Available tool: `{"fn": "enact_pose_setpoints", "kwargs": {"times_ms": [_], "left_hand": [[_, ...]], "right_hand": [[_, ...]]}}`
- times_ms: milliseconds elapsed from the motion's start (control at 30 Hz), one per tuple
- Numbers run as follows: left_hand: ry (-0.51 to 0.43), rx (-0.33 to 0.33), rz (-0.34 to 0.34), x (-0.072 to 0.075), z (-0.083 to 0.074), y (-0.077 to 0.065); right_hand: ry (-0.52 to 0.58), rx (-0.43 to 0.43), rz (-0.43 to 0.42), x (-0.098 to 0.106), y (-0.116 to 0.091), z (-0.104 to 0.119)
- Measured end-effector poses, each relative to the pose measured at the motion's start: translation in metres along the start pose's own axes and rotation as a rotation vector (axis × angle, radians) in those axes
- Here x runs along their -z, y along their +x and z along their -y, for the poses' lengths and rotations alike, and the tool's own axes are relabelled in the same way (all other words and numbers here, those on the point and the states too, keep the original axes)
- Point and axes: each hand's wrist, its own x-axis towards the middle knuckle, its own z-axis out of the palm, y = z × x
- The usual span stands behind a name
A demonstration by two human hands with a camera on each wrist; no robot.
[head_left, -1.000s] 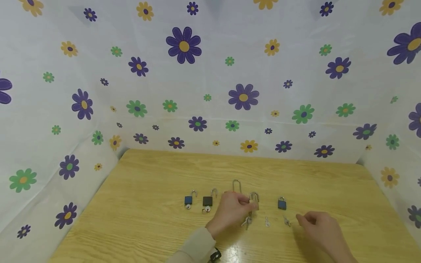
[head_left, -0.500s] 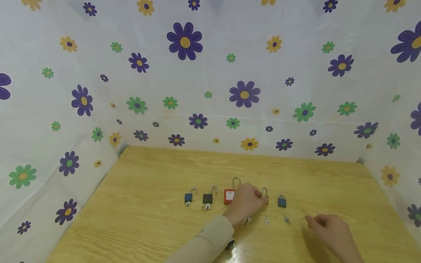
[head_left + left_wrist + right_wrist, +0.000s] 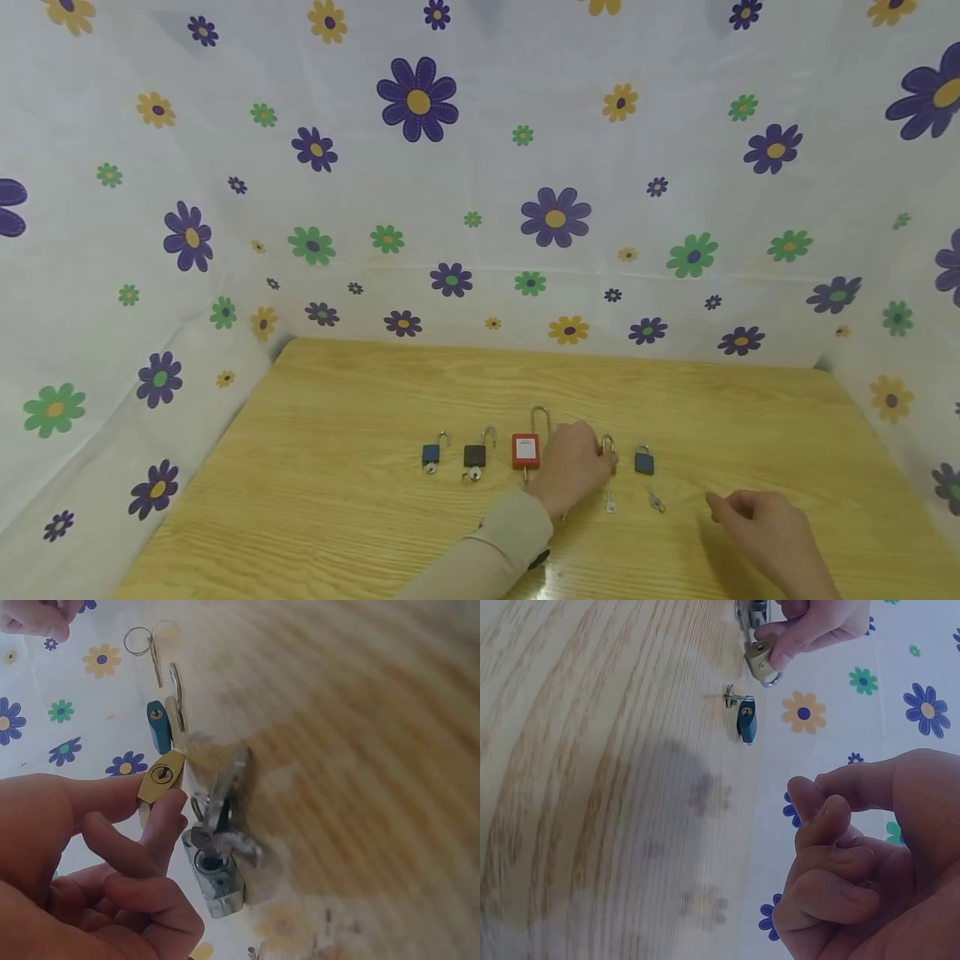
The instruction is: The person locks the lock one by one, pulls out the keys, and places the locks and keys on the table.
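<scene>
left hand [image 3: 573, 467] pinches brass padlock [image 3: 161, 775], shackle [image 3: 608, 437] and long axis pointing forward, farther right than a second ago. right hand [image 3: 765, 525] loosely curled, empty.

On the table [image 3: 337, 392], keys [image 3: 611, 504] lie before padlocks [image 3: 644, 462].

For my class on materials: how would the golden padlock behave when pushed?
The golden padlock looks rigid and perhaps heavy for its size, given its metallic body. Its angular edges suggest sliding, not rolling; its smooth face might slip.

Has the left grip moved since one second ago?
Yes: in the head view, the left grip has moved rightward past the red padlock, which it mostly hid before.
</scene>
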Motion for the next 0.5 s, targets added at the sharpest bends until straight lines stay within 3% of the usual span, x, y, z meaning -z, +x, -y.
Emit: {"fn": "enact_pose_setpoints", "kwargs": {"times_ms": [200, 500], "left_hand": [[0.056, -0.020, -0.032, 0.0013, 0.0001, 0.0010], [0.132, -0.061, -0.026, -0.0009, 0.0005, 0.0005]], "right_hand": [[0.008, -0.011, 0.002, -0.0001, 0.0004, -0.0003], [0.012, -0.010, -0.006, -0.0035, 0.0003, 0.0005]]}}
